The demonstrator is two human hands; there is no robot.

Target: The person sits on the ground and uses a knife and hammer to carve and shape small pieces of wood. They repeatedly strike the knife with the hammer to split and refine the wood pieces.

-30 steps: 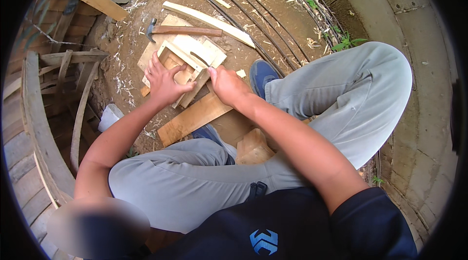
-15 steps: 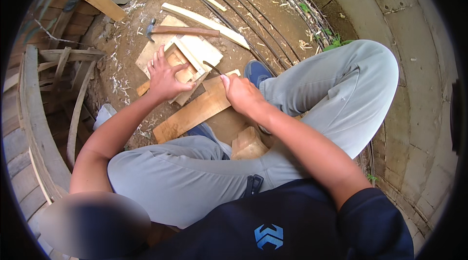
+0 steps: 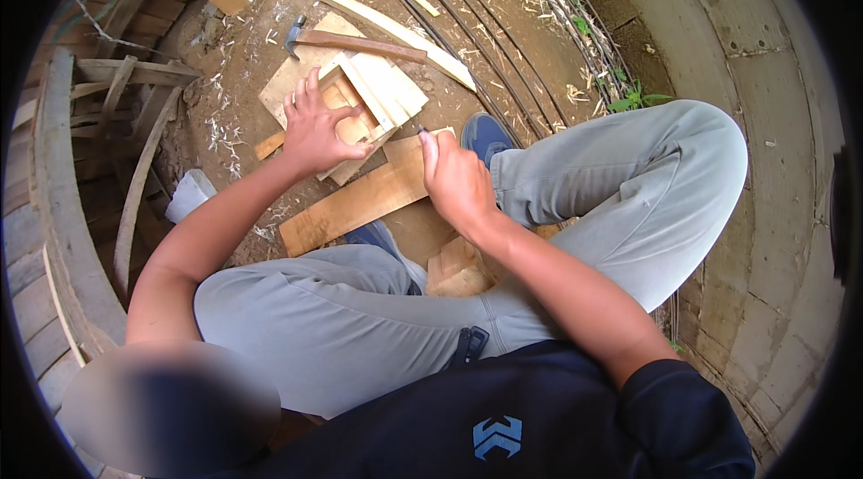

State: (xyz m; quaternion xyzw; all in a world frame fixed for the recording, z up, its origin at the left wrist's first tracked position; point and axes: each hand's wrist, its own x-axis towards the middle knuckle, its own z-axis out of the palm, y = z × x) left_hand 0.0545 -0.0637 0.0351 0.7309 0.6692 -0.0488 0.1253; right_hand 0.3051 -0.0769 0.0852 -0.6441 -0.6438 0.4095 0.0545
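A small open wooden box (image 3: 371, 94) with pale walls rests on a flat square board (image 3: 280, 91) on the ground ahead of me. My left hand (image 3: 319, 127) grips its near left side, thumb and fingers spread around the corner. Just right of the box, my right hand (image 3: 457, 181) is closed around a thin dark tool (image 3: 422, 130); only its tip shows and its kind is hidden. The tip stands a little apart from the box. Beyond the box, a claw hammer (image 3: 360, 45) with a wooden handle lies across the board.
A plank (image 3: 351, 208) lies between my feet and the box, with a wood block (image 3: 457, 269) nearer me. A long pale strip (image 3: 404, 37), dark cables (image 3: 490, 57) and shavings are on the dirt. A wooden frame (image 3: 70, 209) stands left, a wall (image 3: 719, 39) right.
My right hand has turned more upright and drawn the tool back from the box's near right corner. The left hand stays on the box. The whole view has shifted slightly.
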